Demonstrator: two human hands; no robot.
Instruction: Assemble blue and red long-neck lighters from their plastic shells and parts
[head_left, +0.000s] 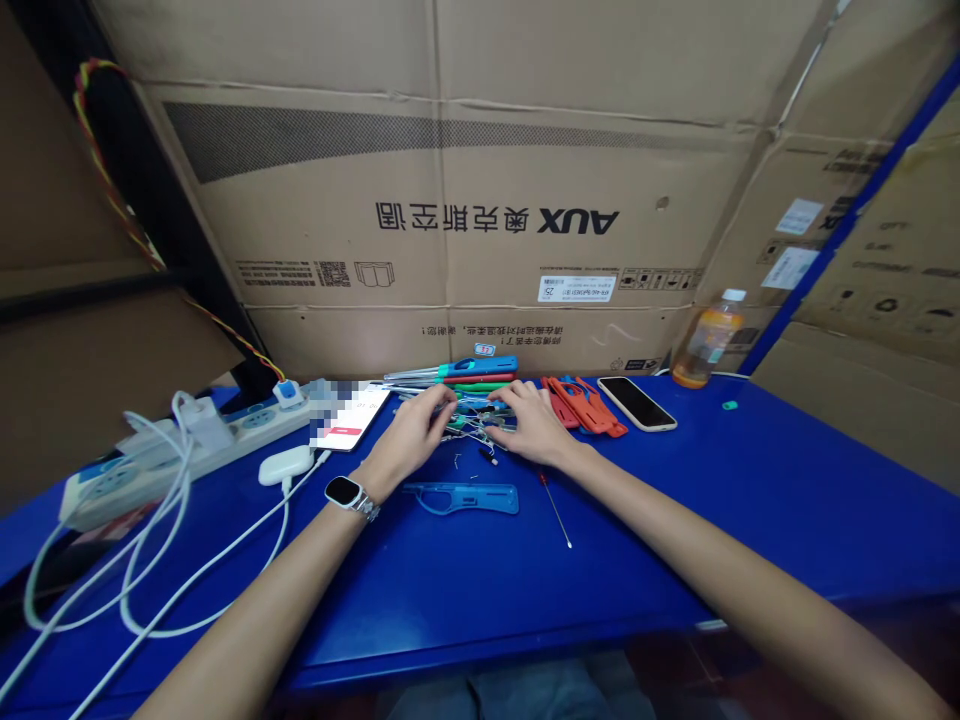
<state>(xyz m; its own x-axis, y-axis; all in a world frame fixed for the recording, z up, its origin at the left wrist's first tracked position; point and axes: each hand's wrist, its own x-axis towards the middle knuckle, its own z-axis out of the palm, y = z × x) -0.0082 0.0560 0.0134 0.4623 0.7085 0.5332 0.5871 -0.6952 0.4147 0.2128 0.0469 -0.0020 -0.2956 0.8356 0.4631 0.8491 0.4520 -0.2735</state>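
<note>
A black phone (637, 403) lies on the blue counter (750, 500) beside orange plastic pieces (589, 405). A drink bottle (708, 342) stands by big cardboard boxes (450, 180). A white power strip (195, 440) sits far left.

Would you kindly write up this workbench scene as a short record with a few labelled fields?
surface: blue table, cardboard boxes behind it
left hand: left hand, watch on its wrist, fingers on a pile of small parts and wires
right hand: right hand, resting on the same pile
grip: cannot tell whether either hand pinches a part
near the hands: blue plastic shell; thin screwdriver; orange plastic shells
right side: dark phone; bottle of orange drink
left side: power strip with white cables; lit phone
</note>
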